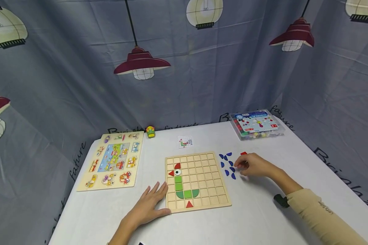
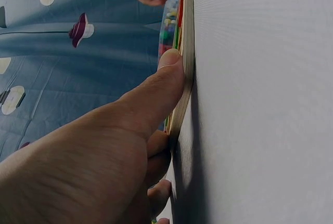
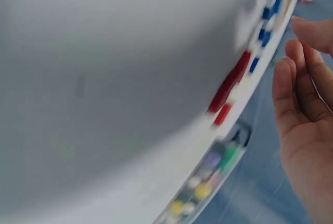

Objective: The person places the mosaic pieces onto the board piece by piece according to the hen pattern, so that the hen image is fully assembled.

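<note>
A wooden grid board [image 1: 206, 170] lies at the table's middle. On it are a red quarter-round piece [image 1: 177, 166], a red triangle [image 1: 189, 204], another red triangle [image 1: 171, 173], a round eye piece [image 1: 177, 172], several green squares [image 1: 178, 186] and two green quarter-round pieces [image 1: 195, 193]. My left hand [image 1: 149, 205] rests at the board's left edge, fingers straight, thumb against its front corner. To the board's right lie several blue half-discs [image 1: 227, 172]. Beside them hovers my right hand [image 1: 255, 164], fingers loosely bent; nothing shows between thumb and fingers in the right wrist view.
A picture card [image 1: 185, 142] lies behind the board. On the left is a wooden vehicle puzzle [image 1: 90, 175], with a small yellow-green toy [image 1: 150, 131] near its far corner. A clear plastic box [image 1: 257, 125] stands at back right. Red pieces [image 3: 229, 83] lie near my right hand.
</note>
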### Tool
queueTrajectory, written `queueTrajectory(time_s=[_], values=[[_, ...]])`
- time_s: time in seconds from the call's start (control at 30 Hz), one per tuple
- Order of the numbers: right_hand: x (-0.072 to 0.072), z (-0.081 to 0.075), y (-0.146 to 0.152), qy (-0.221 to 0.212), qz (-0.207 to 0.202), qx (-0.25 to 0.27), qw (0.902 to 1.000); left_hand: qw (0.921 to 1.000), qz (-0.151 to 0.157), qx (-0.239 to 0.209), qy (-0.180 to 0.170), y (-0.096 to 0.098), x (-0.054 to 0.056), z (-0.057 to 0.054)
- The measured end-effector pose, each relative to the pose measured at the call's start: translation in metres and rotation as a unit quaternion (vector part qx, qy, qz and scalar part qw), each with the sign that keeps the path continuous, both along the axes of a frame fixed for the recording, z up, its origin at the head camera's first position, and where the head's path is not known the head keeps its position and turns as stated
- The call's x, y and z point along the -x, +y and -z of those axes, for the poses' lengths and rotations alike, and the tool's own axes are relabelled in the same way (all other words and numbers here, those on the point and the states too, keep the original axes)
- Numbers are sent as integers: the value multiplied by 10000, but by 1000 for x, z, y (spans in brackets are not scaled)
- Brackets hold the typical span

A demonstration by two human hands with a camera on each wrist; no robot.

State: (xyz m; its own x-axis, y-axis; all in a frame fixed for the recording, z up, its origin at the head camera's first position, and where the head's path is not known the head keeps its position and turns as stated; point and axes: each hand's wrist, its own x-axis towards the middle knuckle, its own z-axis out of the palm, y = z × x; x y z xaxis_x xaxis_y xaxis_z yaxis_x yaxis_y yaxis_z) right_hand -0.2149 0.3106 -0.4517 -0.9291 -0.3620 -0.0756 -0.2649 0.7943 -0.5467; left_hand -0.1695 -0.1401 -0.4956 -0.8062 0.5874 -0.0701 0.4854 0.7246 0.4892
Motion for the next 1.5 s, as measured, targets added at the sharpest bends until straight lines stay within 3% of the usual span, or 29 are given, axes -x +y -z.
queueTrajectory(time_s=[0.2,0.6,1.0,1.5], values=[[9,5,27,81,423,-371,9984,10000,-38,47,-42,0,0,1],[15,8,39,-387,515,-731,9952,10000,-29,48,-41,0,0,2],[14,8,46,-543,659,-847,9927,10000,1,11,-37,1,-1,-2],[12,12,43,-366,710,-714,9942,10000,-30,16,-37,1,0,-1]])
